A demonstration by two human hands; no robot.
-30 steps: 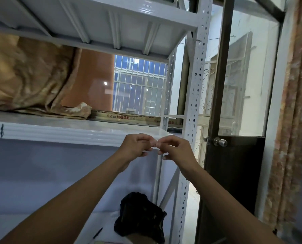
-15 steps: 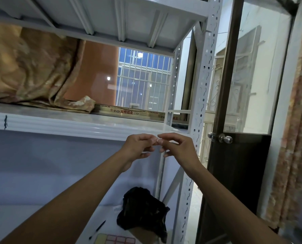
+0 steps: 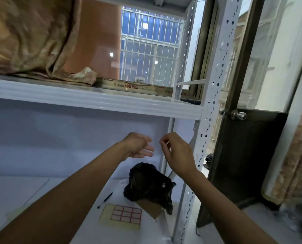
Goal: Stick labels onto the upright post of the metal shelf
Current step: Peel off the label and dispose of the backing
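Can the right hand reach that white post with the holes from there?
Probably yes. The right hand, pinching what looks like a label, is just beside the post, with nothing between them.

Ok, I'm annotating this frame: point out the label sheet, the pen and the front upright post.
label sheet point(image 3: 127, 215), head view, middle of its red-bordered label grid.
pen point(image 3: 105, 200), head view, middle of its dark barrel.
upright post point(image 3: 215, 83), head view, perforated face above the shelf.

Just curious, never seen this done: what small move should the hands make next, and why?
Probably carry the right hand rightward to the upright post and press on the label it seems to pinch, though it is too small to be sure. The left hand is open and apart, and the post nearby shows no label.
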